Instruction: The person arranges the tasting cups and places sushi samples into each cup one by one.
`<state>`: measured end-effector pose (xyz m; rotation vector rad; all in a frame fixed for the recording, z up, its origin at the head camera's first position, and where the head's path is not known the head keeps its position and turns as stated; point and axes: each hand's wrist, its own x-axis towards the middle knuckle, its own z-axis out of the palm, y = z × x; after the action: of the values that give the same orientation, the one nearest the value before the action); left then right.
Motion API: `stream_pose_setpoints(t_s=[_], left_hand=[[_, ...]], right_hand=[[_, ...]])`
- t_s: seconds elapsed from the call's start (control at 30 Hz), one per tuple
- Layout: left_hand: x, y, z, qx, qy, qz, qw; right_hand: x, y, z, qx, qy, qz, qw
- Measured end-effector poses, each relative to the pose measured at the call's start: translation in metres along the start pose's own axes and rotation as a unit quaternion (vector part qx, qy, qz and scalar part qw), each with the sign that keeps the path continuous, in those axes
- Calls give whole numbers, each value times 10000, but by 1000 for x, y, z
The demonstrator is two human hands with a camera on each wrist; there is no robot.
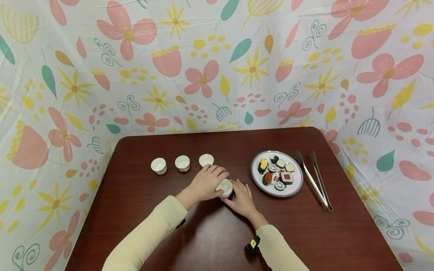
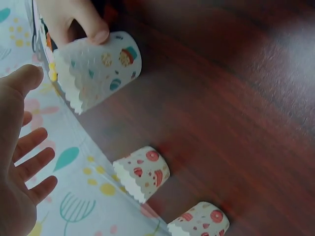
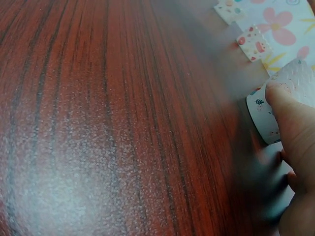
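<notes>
A white paper baking cup [image 1: 225,188] with a scalloped rim and small printed pictures stands near the middle of the table, between the two hands. My right hand [image 1: 241,198] holds it from the right side. In the right wrist view the thumb lies along the wall of this printed cup [image 3: 268,115]. My left hand [image 1: 206,184] hovers at the cup's left and far side. The left wrist view shows the left hand [image 2: 19,147] with spread fingers and a gap to the held cup [image 2: 106,69]. Whether other cups are nested inside it, I cannot tell.
Behind the hands stand three similar baking cups in a row: a left cup [image 1: 159,166], a middle cup [image 1: 182,163] and a right cup [image 1: 206,160]. Right of the hands are a plate [image 1: 255,177] of sushi pieces and metal tongs [image 1: 315,180]. Floral cloth [image 1: 203,105] surrounds the table.
</notes>
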<state>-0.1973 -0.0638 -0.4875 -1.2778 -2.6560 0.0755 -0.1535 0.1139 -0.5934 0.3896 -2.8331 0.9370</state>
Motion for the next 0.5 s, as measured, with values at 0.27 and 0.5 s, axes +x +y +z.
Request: stream_pose_setpoints(t_s=[0.27,0.5], left_hand=[[-7,13,15,176,208,369,9989],[-9,21,19,549,249,627,9962]], right_hand=[[0,0,0,14,16,-20,10000],[-2,1,3,136,415,-299,9986]])
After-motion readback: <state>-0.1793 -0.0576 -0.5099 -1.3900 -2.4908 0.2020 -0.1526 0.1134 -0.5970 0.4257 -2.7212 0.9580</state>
